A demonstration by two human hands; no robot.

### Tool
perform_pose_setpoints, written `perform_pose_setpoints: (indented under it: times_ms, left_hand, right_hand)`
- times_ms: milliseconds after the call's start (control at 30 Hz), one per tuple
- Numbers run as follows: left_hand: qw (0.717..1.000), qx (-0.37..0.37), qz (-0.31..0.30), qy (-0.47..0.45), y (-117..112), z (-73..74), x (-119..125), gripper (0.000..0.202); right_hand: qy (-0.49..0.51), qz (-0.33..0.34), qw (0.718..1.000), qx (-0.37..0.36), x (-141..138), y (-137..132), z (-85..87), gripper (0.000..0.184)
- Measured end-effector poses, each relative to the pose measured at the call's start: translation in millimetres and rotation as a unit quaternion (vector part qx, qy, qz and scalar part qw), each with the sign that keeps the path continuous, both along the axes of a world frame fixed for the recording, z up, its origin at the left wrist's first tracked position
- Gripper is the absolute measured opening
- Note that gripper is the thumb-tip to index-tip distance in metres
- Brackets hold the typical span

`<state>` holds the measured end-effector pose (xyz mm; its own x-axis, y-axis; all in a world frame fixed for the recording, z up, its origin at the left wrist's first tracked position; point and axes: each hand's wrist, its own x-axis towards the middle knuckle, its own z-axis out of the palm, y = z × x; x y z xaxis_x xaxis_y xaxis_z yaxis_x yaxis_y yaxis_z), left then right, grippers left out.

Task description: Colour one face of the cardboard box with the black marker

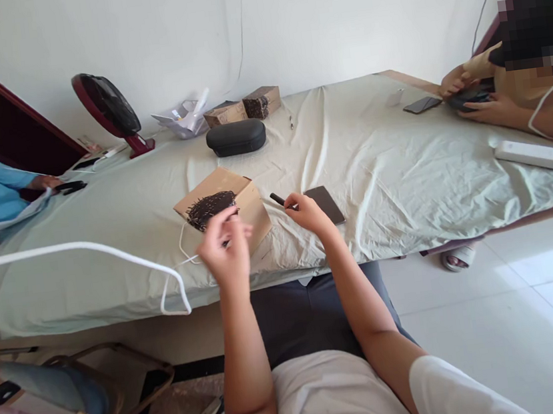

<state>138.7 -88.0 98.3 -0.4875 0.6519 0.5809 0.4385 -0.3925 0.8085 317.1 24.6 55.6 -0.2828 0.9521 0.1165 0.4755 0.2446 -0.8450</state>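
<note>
My left hand point(225, 248) is raised over the near side of a cardboard box point(252, 204), its fingers curled together. A small dark bit shows between these fingers, but I cannot make out what it is. Dense black scribble point(210, 208) covers part of the box's top. To the right of the box, my right hand point(303, 210) is closed on a black marker point(278, 199), whose end points up and left. Just beyond that hand lies a flat dark tablet-like object point(325, 205) on the cloth.
A black zip case point(236, 137), two small boxes point(262, 102), a plastic basket point(189, 118) and a fan point(110, 106) stand toward the wall. A white cable point(84, 245) crosses at left. One person sits at each end; a phone point(422, 105) and white device point(532, 155) lie right.
</note>
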Motion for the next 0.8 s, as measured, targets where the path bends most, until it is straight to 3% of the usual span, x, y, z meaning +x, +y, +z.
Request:
perform_pose_setpoints:
  times_ms: [100, 167, 233, 267, 333, 400, 467, 567, 633, 700, 800]
  left_hand:
    - [0.957, 0.175, 0.231, -0.023, -1, 2.9, -27, 0.009]
    - [0.941, 0.196, 0.274, -0.019, 7, -9.6, -49, 0.020]
    - [0.960, 0.146, 0.239, -0.007, 17, -31.5, -70, 0.041]
    - [0.976, 0.102, 0.193, 0.006, 23, -44.2, -78, 0.057]
    - [0.994, 0.045, 0.102, 0.018, 34, -68.2, -89, 0.090]
    - [0.999, 0.022, 0.034, 0.028, 43, -85.8, -91, 0.111]
    - [0.999, -0.002, -0.005, 0.049, 48, -95.0, -84, 0.122]
    - [0.996, -0.039, -0.007, 0.077, 53, -98.0, -67, 0.127]
    - [0.995, -0.048, 0.008, 0.086, 55, -98.8, -56, 0.128]
    - [0.994, -0.052, 0.021, 0.092, 57, -102.6, -49, 0.128]
    - [0.994, -0.071, 0.019, 0.082, 62, -115.0, -45, 0.129]
  right_hand:
    - [-0.048, -0.024, 0.998, -0.012, -1, 6, -10.2, 0.035]
    - [-0.116, -0.117, 0.986, -0.015, 5, 10, -16.3, 0.046]
    - [-0.184, -0.217, 0.958, -0.044, 15, 16, -23.2, 0.054]
    - [-0.208, -0.245, 0.945, -0.063, 19, 18, -26.7, 0.058]
    - [-0.237, -0.265, 0.930, -0.090, 27, 22, -33.1, 0.065]
    - [-0.245, -0.274, 0.925, -0.096, 30, 25, -37.6, 0.073]
    - [-0.246, -0.293, 0.919, -0.101, 31, 26, -39.9, 0.083]
    - [-0.211, -0.318, 0.917, -0.118, 32, 27, -41.2, 0.088]
    - [-0.129, -0.301, 0.937, -0.122, 37, 27, -41.6, 0.075]
    - [-0.040, -0.256, 0.958, -0.121, 43, 28, -41.0, 0.047]
    - [0.035, -0.195, 0.974, -0.114, 48, 28, -33.6, 0.019]
